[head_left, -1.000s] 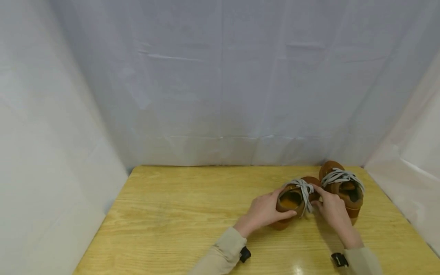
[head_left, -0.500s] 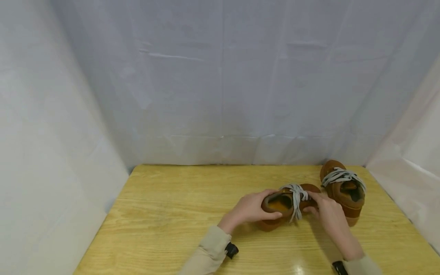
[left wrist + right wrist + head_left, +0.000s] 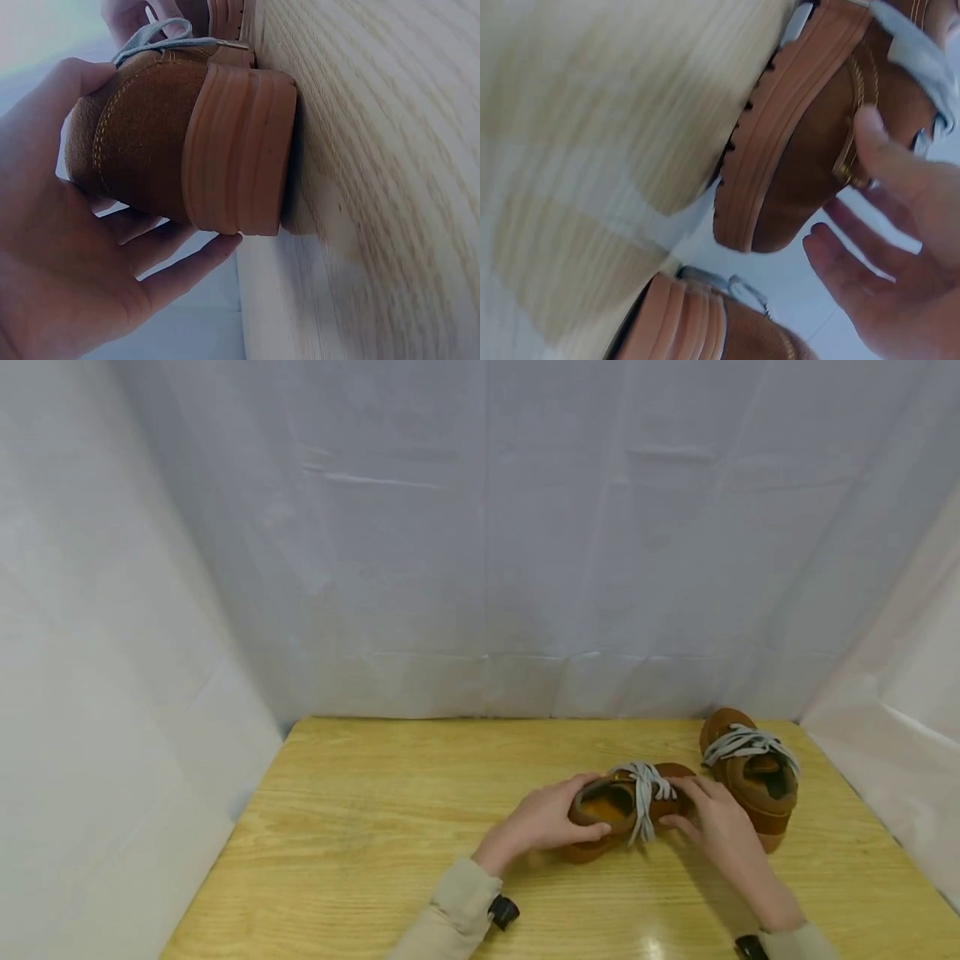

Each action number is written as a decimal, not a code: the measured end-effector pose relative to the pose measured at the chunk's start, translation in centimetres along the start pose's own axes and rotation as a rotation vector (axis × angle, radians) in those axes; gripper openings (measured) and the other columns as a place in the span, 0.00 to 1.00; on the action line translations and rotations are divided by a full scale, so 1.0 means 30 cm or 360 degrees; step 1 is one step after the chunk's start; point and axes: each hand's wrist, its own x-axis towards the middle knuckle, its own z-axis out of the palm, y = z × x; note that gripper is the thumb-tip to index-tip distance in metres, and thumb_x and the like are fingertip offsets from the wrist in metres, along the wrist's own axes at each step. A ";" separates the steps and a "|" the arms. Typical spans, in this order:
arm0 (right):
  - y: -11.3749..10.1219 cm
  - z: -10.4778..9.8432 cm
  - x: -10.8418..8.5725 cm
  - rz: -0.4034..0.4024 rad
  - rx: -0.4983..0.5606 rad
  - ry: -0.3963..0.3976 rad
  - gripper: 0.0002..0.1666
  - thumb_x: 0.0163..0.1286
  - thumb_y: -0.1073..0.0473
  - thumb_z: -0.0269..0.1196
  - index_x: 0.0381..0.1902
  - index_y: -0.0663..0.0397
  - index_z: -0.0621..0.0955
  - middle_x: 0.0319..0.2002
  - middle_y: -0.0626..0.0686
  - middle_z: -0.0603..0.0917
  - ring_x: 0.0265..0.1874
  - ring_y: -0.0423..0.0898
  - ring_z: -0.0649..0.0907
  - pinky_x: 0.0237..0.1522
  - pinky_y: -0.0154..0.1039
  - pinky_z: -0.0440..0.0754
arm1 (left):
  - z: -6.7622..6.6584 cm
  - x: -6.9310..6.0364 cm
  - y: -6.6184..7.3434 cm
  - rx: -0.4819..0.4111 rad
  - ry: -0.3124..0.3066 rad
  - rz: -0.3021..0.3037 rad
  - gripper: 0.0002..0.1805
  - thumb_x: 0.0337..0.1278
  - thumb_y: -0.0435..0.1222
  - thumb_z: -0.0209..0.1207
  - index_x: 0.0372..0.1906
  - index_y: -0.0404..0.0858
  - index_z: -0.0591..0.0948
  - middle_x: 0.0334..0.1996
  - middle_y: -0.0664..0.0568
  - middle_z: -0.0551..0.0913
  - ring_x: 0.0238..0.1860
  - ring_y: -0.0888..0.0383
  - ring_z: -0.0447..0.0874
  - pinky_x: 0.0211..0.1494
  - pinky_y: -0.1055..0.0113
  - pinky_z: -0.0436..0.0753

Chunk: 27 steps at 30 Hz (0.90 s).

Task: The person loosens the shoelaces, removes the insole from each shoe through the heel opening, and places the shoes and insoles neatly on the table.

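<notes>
In the head view a brown shoe [image 3: 622, 806] with grey laces [image 3: 643, 793] lies with its toe to the right. The left hand [image 3: 551, 814] grips its heel, thumb on the near side and fingers round the far side; the left wrist view shows the brown heel [image 3: 150, 135] in that grip. At the front part, the right hand [image 3: 723, 835] holds the shoe between thumb and fingers. In the right wrist view the thumb of the right hand [image 3: 907, 225] touches the side of the shoe [image 3: 817, 165].
A second brown shoe [image 3: 757, 785] with grey laces stands at the right, beyond the right hand. Both are on a wooden table [image 3: 375, 793]. Pale sheeting [image 3: 480, 568] hangs behind the table and at both sides.
The held shoe and the left hand have moved left, and the shoe has turned, its toe now pointing more to the right. In the last half second there is little movement.
</notes>
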 end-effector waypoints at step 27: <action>0.103 -0.001 0.033 0.0007 0.0289 -0.0531 0.44 0.60 0.50 0.73 0.69 0.65 0.72 0.68 0.70 0.70 0.64 0.72 0.70 0.55 0.68 0.75 | 0.043 -0.015 -0.013 -0.0110 0.0181 -0.0029 0.45 0.53 0.61 0.69 0.74 0.50 0.70 0.65 0.53 0.79 0.61 0.53 0.80 0.60 0.56 0.80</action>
